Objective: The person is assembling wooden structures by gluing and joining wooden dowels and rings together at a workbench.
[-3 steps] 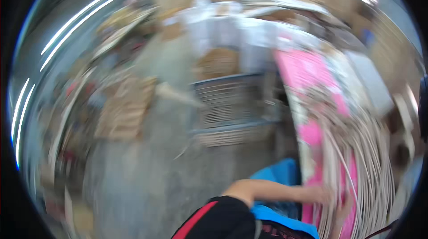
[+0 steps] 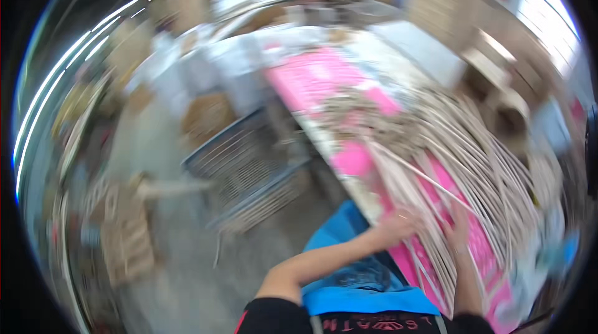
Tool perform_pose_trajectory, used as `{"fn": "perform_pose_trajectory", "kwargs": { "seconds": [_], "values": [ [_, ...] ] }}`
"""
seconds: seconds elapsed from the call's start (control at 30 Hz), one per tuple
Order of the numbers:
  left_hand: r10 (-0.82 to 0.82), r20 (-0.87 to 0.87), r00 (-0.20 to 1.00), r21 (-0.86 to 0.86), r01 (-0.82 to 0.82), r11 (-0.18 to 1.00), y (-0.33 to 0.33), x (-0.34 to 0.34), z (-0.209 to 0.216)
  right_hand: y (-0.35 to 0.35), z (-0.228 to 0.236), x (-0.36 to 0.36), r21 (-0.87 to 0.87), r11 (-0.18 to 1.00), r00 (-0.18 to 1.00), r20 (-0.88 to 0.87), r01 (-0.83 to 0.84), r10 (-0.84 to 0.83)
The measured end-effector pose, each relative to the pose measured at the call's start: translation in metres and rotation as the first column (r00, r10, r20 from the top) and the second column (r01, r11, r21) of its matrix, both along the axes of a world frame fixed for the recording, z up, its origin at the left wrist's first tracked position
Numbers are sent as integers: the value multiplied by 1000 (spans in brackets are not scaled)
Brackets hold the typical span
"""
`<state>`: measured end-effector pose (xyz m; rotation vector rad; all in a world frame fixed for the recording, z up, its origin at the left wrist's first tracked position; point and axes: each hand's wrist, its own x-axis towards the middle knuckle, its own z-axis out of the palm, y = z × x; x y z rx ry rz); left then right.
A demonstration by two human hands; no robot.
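Observation:
Long beige cords [image 2: 405, 191] lie in a bundle along a table with a bright pink covering [image 2: 317, 75]. My left hand [image 2: 400, 227] is at the bundle's left side, its fingers curled over the cords; the fingertips are blurred. On the bundle's other side is my right hand [image 2: 459, 229], fingers stretched up along the cords and thumb apart. A wider spread of similar cords [image 2: 479, 166] covers the table to the right of my hands. At the bundle's far end the cords gather into a tangled, knotted heap [image 2: 367, 116].
A blue-grey slatted crate or cart [image 2: 243, 166] stands left of the table. Flattened brown cardboard [image 2: 124, 234] lies on the grey floor [image 2: 187, 290]. White sacks [image 2: 233, 63] stand beyond the crate. Brown cartons [image 2: 498, 72] are at the far right.
The view has swung to the right, so the table and cords sit nearer the middle. Both forearms now show more fully. My hands stay at the cord bundle.

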<state>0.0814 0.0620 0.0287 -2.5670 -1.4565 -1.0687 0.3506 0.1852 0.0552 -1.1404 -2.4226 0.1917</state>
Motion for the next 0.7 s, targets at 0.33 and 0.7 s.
{"fn": "perform_pose_trajectory", "kwargs": {
  "seconds": [0.33,0.7],
  "values": [
    [-171,-264,949,-256,102,961,72,-38,79,26,31,3,-293,948,986,-140,-125,86],
    [-223,-246,943,-404,109,908,115,-40,68,45,112,-16,-552,832,985,107,-52,133]
  ]
}}
